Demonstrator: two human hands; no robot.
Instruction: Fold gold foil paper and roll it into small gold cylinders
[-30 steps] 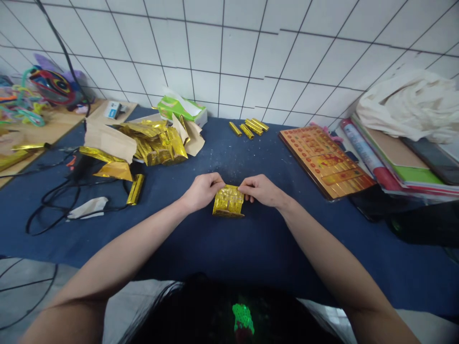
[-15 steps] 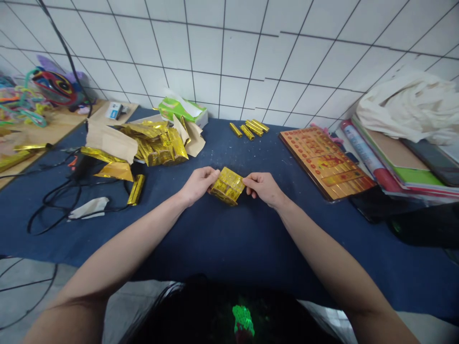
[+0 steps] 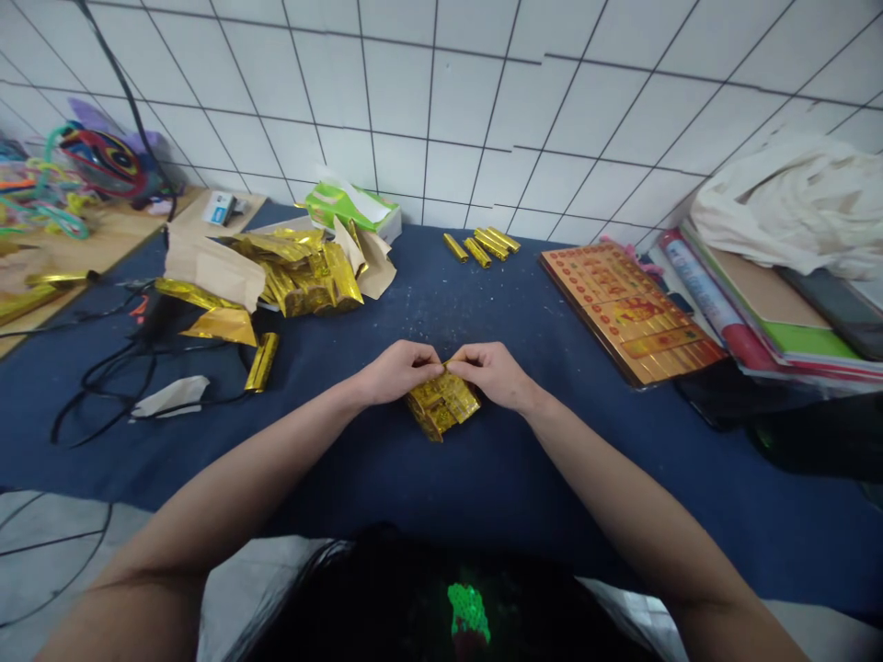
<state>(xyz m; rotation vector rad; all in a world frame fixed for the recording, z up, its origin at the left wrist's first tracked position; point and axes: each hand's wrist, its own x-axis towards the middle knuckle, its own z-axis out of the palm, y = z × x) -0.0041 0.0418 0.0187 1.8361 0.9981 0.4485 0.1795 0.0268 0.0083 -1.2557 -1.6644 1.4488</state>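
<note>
Pinching the far edge of the gold foil piece (image 3: 447, 406), my left hand (image 3: 404, 372) and right hand (image 3: 498, 375) sit so close that they nearly touch. The foil piece is near the middle of the blue table (image 3: 441, 492), turned slightly askew, its near edge ragged; I can't tell whether its underside rests flat. Between it and the table's front edge there's a broad open stretch, flanked by my forearms (image 3: 290, 450). Beyond the foil piece, a speckled strip of table leads to five or so short gold rolls (image 3: 476, 252) lying near the tiled wall (image 3: 459, 101). To its far left is a heap of gold foil and brown paper (image 3: 307, 271), with a green-topped tissue box (image 3: 355, 210) behind. Straight left of the foil piece, well apart from it, a gold bundle (image 3: 261, 364) lies beside a black cable (image 3: 84, 378) and a white scrap (image 3: 172, 397). Rightward and farther back, an orange booklet (image 3: 631, 308) lies slanted, its nearest corner well off from my right hand, with stacked books (image 3: 804, 337) past it.
</note>
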